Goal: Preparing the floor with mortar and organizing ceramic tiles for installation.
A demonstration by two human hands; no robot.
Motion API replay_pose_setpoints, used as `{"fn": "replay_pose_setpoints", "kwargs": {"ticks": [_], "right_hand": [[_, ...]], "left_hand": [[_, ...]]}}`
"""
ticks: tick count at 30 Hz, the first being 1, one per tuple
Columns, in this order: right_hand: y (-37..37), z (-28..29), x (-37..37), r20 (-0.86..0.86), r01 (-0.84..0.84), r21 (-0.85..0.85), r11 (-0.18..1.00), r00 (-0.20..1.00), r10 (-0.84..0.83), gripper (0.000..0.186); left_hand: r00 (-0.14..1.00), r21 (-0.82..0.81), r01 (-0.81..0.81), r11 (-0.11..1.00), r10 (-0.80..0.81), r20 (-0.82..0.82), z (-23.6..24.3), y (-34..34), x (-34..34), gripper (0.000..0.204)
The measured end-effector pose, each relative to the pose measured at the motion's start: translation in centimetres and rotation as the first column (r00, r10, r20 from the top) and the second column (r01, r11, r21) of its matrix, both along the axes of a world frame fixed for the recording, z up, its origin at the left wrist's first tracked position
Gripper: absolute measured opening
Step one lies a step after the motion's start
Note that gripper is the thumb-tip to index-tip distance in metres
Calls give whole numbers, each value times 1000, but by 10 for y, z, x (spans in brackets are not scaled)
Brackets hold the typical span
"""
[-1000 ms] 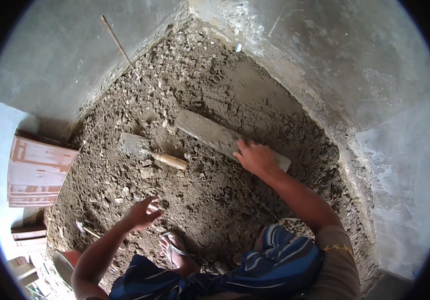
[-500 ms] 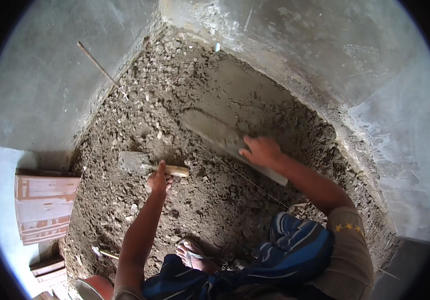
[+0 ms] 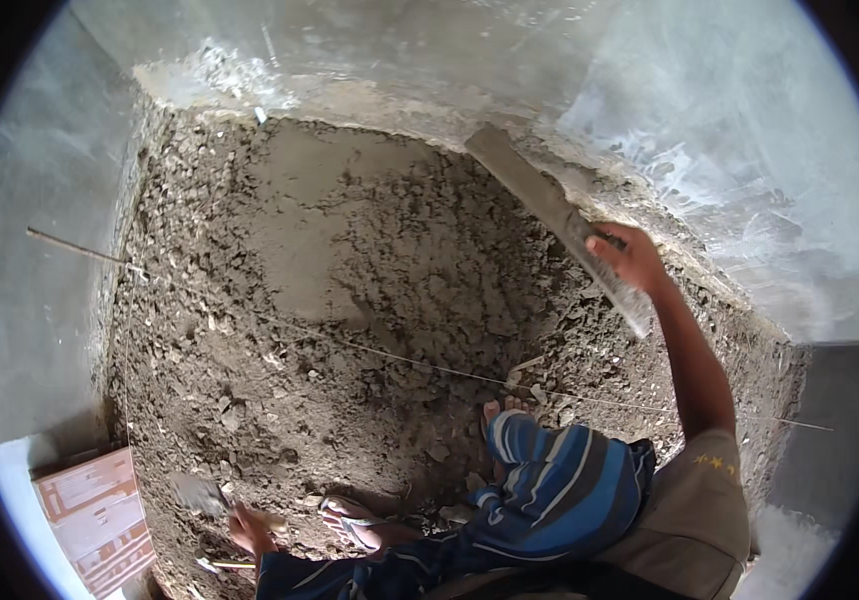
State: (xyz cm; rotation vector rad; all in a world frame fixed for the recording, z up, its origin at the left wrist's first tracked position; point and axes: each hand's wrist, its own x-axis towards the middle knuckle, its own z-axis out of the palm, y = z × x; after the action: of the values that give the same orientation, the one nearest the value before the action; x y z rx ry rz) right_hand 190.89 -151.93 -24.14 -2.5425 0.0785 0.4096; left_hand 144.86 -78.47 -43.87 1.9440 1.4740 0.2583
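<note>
My right hand (image 3: 634,260) grips a long, flat plastering float (image 3: 540,200), smeared with grey mortar. The float is tilted, its far end close to the base of the far wall and its near end over rough ground. At the lower left, my left hand (image 3: 250,528) is closed round a trowel (image 3: 202,494); its blade points to the left and part of its pale wooden handle shows past the hand. Smooth wet mortar (image 3: 305,170) covers the ground near the far wall. Rougher, lumpy mortar lies to the right of that patch.
A taut string (image 3: 430,364) crosses the ground in front of my feet. A stick (image 3: 80,245) leans at the left wall. Stacked boxes (image 3: 98,515) stand at lower left, near a small pale-handled tool (image 3: 230,565). My sandalled foot (image 3: 355,522) rests on rubble.
The view has swung to the right. My right hand has carried the float from the middle of the ground toward the far wall. My left hand, still holding the trowel, is now lower in view.
</note>
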Motion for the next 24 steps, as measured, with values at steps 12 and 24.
{"fn": "replay_pose_setpoints", "kwargs": {"ticks": [12,24], "right_hand": [[73,-103,131,-141,-267,73,961,951,275,55],[163,-80,59,-165,-465,87,881,865,473,55]], "left_hand": [[776,-606,-233,761,-230,-587,5,-22,-51,44],[657,-409,583,702,-704,-271,100,-45,150,19]]}}
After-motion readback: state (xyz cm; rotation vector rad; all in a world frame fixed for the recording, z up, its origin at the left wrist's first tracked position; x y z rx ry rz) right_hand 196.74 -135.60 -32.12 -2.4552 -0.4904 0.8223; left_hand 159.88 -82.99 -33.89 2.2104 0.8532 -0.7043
